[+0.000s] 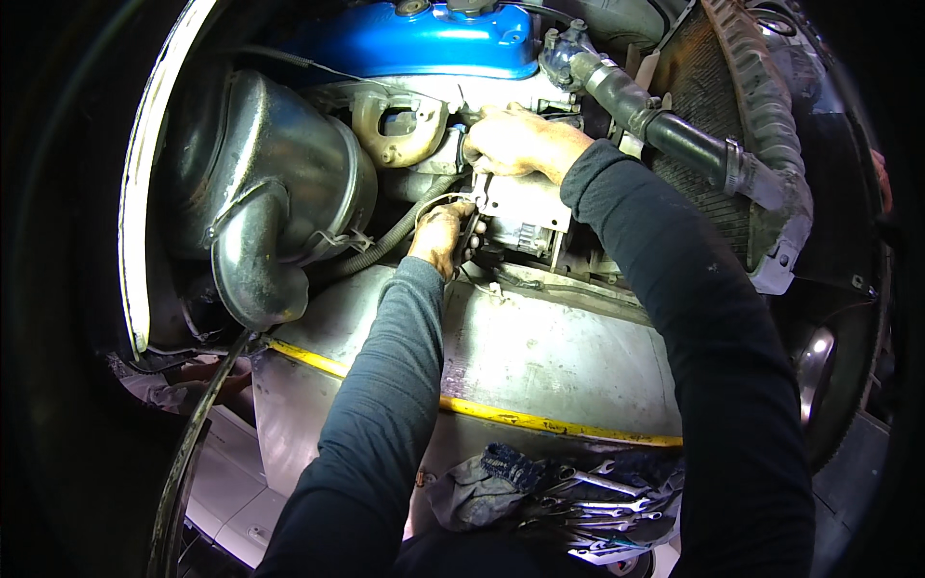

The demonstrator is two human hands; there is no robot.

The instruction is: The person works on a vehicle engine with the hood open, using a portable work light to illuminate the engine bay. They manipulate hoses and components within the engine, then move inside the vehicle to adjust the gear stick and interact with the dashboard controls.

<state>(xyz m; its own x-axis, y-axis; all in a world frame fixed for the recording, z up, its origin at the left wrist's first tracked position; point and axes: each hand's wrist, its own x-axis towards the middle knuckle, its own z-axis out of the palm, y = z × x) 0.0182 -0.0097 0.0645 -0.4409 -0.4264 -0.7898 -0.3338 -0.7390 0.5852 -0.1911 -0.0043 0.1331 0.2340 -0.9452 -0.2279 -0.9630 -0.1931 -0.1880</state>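
Inside an engine bay, my right hand [515, 144] curls over the top of a pale metal component [520, 197], beside a light-coloured pipe fitting [439, 152]; what its fingertips grip is hidden. Just below and left, my left hand [441, 234] is closed at the component's lower left side, against a small bracket and a thin cable; I cannot make out what is in its fingers. A grey corrugated hose [381, 241] runs beside it. Above are a blue engine cover [424, 39] and a cream metal bracket [379, 135].
A large metal canister [265, 164] fills the left; a radiator [699, 116] and black hose [689, 144] are at right. A pale panel with a yellow stripe [501, 419] lies below, with several wrenches [602, 503] on cloth. Someone's legs [207, 371] show at lower left.
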